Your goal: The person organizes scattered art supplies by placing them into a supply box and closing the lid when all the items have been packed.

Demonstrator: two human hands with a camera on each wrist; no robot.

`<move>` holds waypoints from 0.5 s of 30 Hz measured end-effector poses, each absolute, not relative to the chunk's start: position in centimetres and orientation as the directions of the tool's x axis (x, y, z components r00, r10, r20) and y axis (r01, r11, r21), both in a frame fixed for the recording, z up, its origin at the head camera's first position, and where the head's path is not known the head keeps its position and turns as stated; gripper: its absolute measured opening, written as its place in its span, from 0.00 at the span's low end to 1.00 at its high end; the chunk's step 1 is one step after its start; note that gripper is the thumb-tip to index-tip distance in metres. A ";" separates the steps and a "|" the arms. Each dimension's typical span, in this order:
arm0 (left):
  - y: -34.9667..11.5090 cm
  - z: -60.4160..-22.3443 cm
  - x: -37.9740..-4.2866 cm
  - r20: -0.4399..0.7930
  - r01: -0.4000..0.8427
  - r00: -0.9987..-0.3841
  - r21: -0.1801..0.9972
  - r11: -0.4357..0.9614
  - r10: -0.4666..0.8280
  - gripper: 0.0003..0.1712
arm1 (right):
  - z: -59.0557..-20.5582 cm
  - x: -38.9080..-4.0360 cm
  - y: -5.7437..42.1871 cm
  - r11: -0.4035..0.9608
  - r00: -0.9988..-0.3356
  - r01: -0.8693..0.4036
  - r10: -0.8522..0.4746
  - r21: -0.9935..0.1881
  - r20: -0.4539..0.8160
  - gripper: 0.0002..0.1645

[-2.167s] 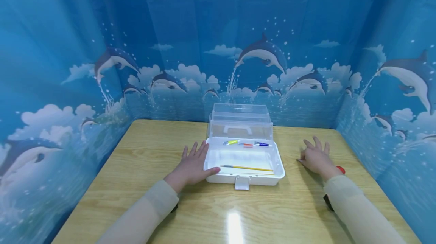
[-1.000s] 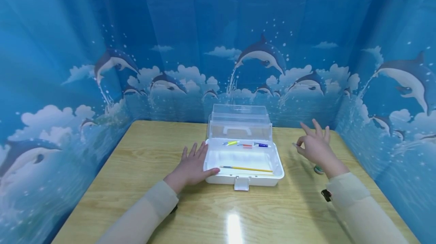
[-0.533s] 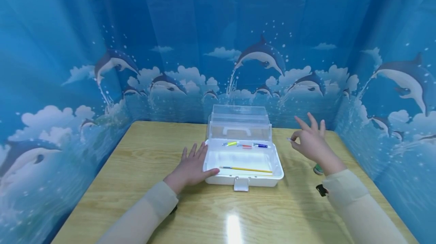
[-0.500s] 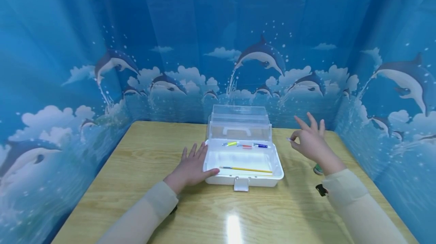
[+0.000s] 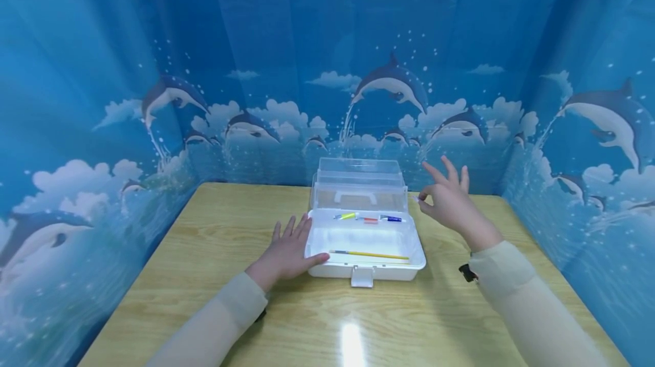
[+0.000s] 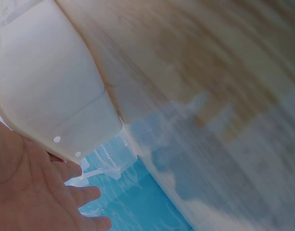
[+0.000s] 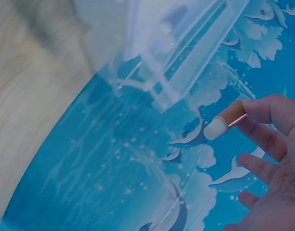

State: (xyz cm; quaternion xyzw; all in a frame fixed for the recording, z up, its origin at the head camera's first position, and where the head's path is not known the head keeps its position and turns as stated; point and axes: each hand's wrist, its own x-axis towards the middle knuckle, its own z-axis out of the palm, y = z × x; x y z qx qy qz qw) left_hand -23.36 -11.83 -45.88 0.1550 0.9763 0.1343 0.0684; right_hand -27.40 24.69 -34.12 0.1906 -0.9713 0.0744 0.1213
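Note:
A white plastic case point(image 5: 368, 239) lies on the table with its clear lid point(image 5: 360, 176) tipped up behind it. Inside, along the back, are small paint tubes in yellow point(image 5: 347, 216), orange-red point(image 5: 370, 220) and blue point(image 5: 393, 219). A yellow-handled paintbrush point(image 5: 380, 255) lies along the front. My left hand point(image 5: 285, 254) rests at the case's left side, fingers spread, thumb over the front corner. My right hand point(image 5: 450, 205) is raised right of the lid, pinching a small paint tube point(image 7: 230, 115) between thumb and index finger. That tube shows an orange-brown body and a white cap.
The wooden table point(image 5: 225, 219) ends at a blue dolphin-print curtain point(image 5: 266, 60) behind the case and on both sides. A white latch point(image 5: 362, 277) hangs from the front of the case.
My right hand has lifted off the table's right side and moved left toward the case with the pinched tube. A small green object seen beneath that wrist is now hidden. The left hand stays put.

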 end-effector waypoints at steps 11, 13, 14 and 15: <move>-11.7 -45.9 -23.4 -0.099 0.278 -0.944 0.278 0.920 0.315 0.62 | -33.6 -28.4 21.4 0.903 -0.879 -0.419 -0.374 -0.101 0.297 0.03; -11.7 -45.9 -23.5 -0.101 0.272 -0.946 0.276 0.922 0.310 0.62 | -33.4 -28.5 20.8 0.898 -0.874 -0.426 -0.376 -0.112 0.306 0.03; -11.7 -45.9 -23.4 -0.102 0.271 -0.946 0.276 0.922 0.308 0.62 | -33.4 -28.6 20.5 0.896 -0.873 -0.428 -0.376 -0.118 0.311 0.03; -11.7 -45.9 -23.4 -0.103 0.269 -0.946 0.275 0.923 0.307 0.62 | -33.4 -28.7 20.2 0.893 -0.871 -0.432 -0.377 -0.126 0.315 0.02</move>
